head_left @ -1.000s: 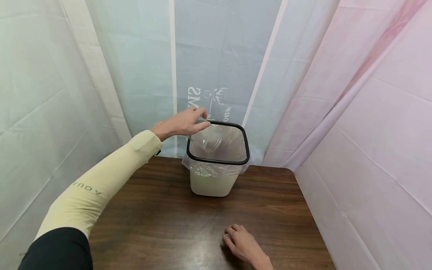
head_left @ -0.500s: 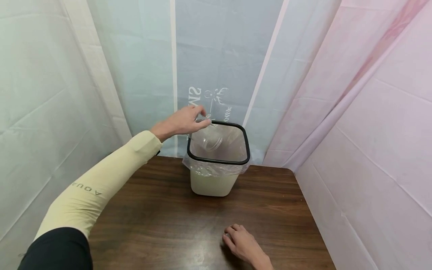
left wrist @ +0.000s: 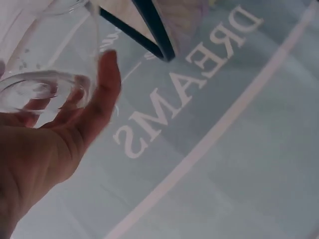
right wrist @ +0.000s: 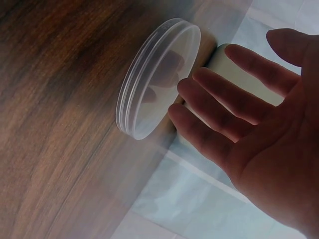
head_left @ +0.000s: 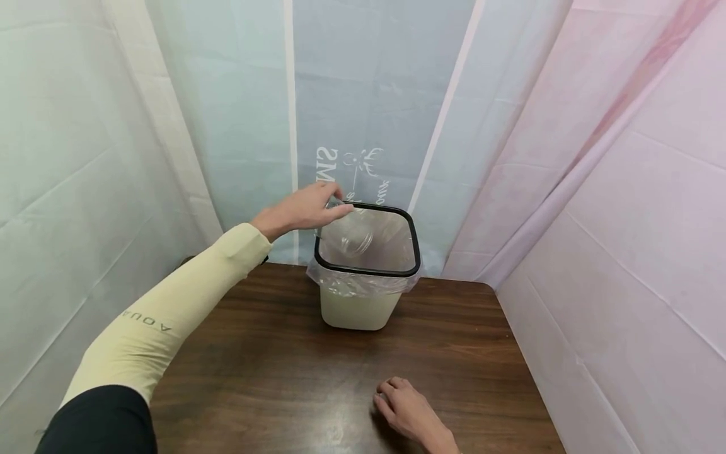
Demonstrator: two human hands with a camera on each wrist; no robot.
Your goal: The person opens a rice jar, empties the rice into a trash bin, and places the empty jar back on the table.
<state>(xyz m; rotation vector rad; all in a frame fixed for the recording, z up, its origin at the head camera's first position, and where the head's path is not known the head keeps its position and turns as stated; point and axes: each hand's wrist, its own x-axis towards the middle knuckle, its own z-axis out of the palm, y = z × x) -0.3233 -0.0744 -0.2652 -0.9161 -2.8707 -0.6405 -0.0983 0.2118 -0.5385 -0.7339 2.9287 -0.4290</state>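
Note:
In the head view my left hand (head_left: 309, 207) reaches over the back-left rim of a lined trash bin (head_left: 360, 312). It holds a clear plastic jar (head_left: 356, 234), tilted with its round mouth down inside the bin's opening. The left wrist view shows the fingers (left wrist: 107, 82) curled around the jar's base end (left wrist: 45, 89). My right hand (head_left: 409, 410) is low at the front of the table, fingers relaxed and slightly spread. A clear round lid (right wrist: 158, 79) lies by its fingertips in the right wrist view; in the head view the hand hides it.
The bin has a black rim (head_left: 365, 272) and a clear plastic liner (head_left: 363, 287) folded outside. It stands near the back of a dark wooden table (head_left: 272, 378). Fabric curtains (head_left: 374, 82) enclose the back and both sides.
My left hand has dipped and shifted very slightly, the jar tilting a little within the bin's mouth. My right hand stays in place.

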